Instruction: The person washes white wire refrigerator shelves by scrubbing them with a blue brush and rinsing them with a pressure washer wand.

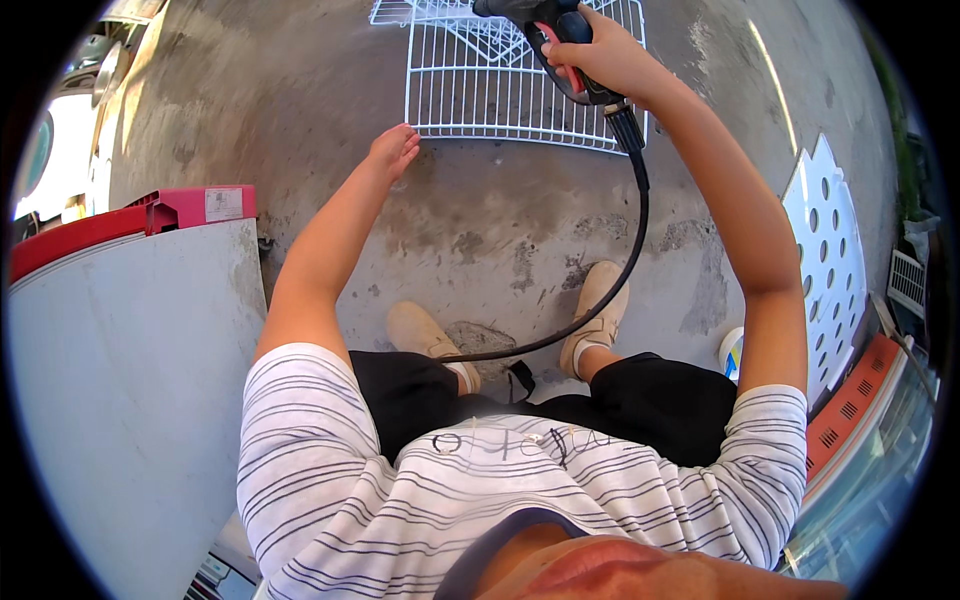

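My right hand (600,58) is wrapped round the grip of a black spray gun (530,18) with a red trigger, at the top of the view. A black hose (640,210) runs from the grip's lower end and curves down between my legs. Below and left of the gun, a white wire rack (470,100) extends across the concrete. At its near left corner my left hand (393,150) has its fingers closed on the rack's edge. Another white wire piece (490,40) overlaps the rack's far part. The gun's nozzle end is cut off by the upper edge.
A large white panel with a red edge (140,330) stands close on my left. To the right are a white sheet with round holes (825,240), a small tub (731,352) and an orange-edged glass-topped unit (850,405). My shoes (600,310) rest on stained concrete beside the hose.
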{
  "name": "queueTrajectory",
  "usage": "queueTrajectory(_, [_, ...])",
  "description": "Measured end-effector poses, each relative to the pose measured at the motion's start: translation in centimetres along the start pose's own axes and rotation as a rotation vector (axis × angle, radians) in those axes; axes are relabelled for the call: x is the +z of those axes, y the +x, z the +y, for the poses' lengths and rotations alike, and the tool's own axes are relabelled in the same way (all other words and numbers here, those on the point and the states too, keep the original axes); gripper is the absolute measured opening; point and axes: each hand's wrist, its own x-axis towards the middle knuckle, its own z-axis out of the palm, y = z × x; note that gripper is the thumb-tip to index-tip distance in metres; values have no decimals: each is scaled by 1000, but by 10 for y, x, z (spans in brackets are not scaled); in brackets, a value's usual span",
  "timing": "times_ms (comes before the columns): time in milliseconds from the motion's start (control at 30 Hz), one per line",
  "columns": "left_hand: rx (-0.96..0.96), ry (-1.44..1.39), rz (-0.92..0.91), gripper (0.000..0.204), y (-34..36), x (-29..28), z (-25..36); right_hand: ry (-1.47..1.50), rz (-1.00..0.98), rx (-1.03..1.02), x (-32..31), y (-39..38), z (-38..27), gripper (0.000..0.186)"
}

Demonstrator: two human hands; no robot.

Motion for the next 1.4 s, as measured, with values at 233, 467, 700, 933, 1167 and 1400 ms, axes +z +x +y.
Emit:
queueTrajectory(233, [-79,-73,22,26,-6,-1,4,-79,-424,-26,19,14,-81,39])
queueTrajectory(467, [-146,21,-24,24,-11,-16,5,-253,-476,-132,66,-3,-71,47])
queueTrajectory(700, [-232,-86,106,19,-23,-13,12,-293,-539,-8,71,-22,-67,70])
queueTrajectory(933, [12,150,68,20,-10,-14,11,-412,-436,104,61,-66,-6,62])
queueTrajectory(1167, [183,368,131,26,9,-6,7,-122,-193,228,12,-99,8,71])
queueTrajectory(1400, [90,286,123,30,21,18,9,-190,-186,146,12,-124,-7,74])
